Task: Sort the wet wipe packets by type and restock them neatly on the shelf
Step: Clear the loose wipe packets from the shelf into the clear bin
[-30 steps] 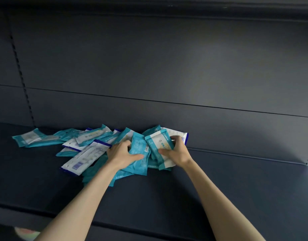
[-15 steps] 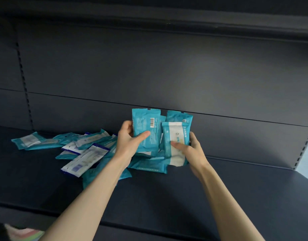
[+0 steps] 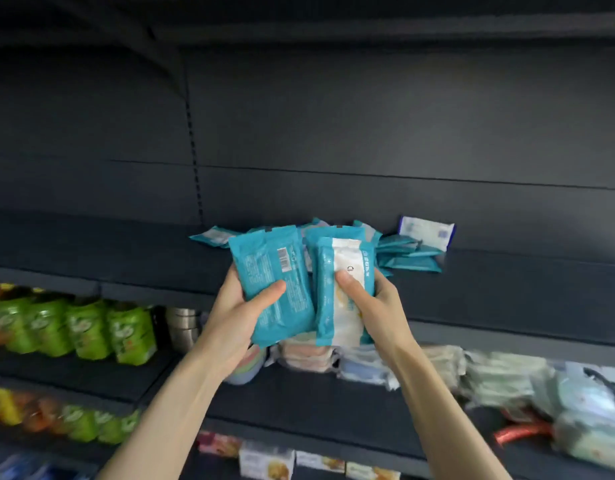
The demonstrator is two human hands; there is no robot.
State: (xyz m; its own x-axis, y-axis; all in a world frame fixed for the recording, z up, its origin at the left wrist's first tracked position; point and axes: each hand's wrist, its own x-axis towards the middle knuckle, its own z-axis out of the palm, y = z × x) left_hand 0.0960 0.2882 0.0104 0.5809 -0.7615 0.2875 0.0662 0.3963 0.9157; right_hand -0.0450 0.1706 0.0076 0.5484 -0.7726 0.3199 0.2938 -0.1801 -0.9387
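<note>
My left hand (image 3: 242, 317) grips a teal wet wipe packet (image 3: 269, 268), back side with a barcode toward me. My right hand (image 3: 372, 303) holds a small stack of teal packets (image 3: 337, 296), the front one with a white label, thumb pressed on its face. Both bundles are raised in front of the dark shelf (image 3: 507, 289), side by side and touching. Behind them a loose pile of teal packets (image 3: 408, 256) lies on the shelf. A white packet with blue edges (image 3: 425, 232) leans against the back panel at the pile's right.
Green bottles (image 3: 87, 327) line the lower shelf at left, with a metal can (image 3: 185, 322) beside them. Pale soft packages (image 3: 500, 372) fill the lower shelf at right. Small boxes (image 3: 268, 462) sit on the bottom shelf. The dark shelf stretches bare left and right of the pile.
Both hands have lifted the teal packets off the pile and drawn them toward me. The view has pulled back and shifted left, showing the lower shelves.
</note>
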